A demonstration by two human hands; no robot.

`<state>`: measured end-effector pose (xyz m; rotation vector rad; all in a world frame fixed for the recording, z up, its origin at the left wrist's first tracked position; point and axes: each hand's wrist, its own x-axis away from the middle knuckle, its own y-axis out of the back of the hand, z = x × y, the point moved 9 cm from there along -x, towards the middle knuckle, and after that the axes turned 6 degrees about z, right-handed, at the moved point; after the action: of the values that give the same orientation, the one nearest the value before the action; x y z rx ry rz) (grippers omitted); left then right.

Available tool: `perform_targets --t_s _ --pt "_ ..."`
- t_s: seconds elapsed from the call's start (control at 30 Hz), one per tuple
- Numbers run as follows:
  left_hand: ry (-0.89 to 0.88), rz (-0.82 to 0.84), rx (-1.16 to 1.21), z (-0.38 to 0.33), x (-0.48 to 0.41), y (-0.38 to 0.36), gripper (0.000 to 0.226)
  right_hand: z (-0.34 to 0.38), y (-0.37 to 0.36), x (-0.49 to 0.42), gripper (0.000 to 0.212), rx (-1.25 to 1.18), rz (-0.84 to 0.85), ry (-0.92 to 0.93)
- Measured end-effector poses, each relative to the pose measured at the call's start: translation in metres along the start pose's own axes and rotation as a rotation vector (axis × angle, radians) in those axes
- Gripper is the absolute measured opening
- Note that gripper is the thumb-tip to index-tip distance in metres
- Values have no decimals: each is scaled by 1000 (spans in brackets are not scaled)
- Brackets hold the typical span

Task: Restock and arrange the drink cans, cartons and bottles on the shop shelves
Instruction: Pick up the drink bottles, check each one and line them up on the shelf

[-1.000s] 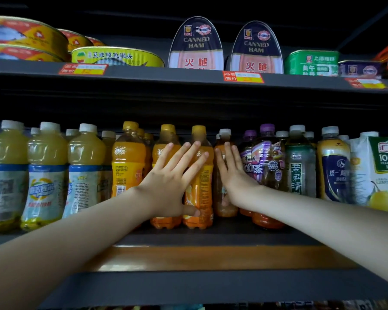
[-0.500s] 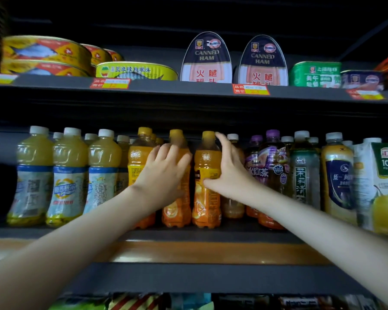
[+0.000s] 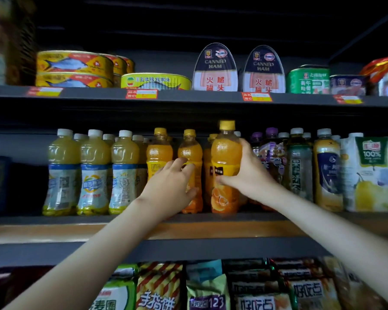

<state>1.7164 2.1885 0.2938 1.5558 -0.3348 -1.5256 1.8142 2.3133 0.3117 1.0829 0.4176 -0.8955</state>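
Upright, yellow-capped orange btl (image 3: 225, 153) in R grip (image 3: 250, 175), L grip (image 3: 170, 189) clasps next btl (image 3: 190, 151)

Packed bottles (image 3: 94, 173) fill the shelf (image 3: 54, 220), though the dark gap (image 3: 25, 186) at their left seems free.

On the middle shelf (image 3: 54, 219) a row of drinks is kept upright: pale yellow juice bottles (image 3: 94, 171) at the left, then orange drink bottles (image 3: 158, 157), purple-capped bottles (image 3: 271, 151), a green tea bottle (image 3: 299, 166) and, at the right end, a pear juice carton (image 3: 367, 173). On the upper shelf (image 3: 188, 98) flat fish tins (image 3: 74, 63) are stacked at the left, with canned ham tins (image 3: 215, 68) and a green tin (image 3: 308, 79) further right. Price tags (image 3: 141, 94) are fixed on its front edge.
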Motion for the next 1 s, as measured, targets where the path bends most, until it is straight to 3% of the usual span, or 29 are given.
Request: perform_targets --t_s 0.23,0.4,0.5,0.7,1.0 --pt "-134 -265 285 -65 35 40 62 17 54 64 98 -290 -213 99" --pt "-181 -318 427 -104 59 54 74 34 82 106 99 -350 -306 178" --pt "-167 -344 514 -121 70 64 79 50 99 133 99 -443 -277 261" --pt "-116 -185 746 -164 136 56 86 44 104 204 100 -577 -161 295" --pt "227 166 797 -193 313 -31 83 -10 -6 360 90 -805 118 -78"
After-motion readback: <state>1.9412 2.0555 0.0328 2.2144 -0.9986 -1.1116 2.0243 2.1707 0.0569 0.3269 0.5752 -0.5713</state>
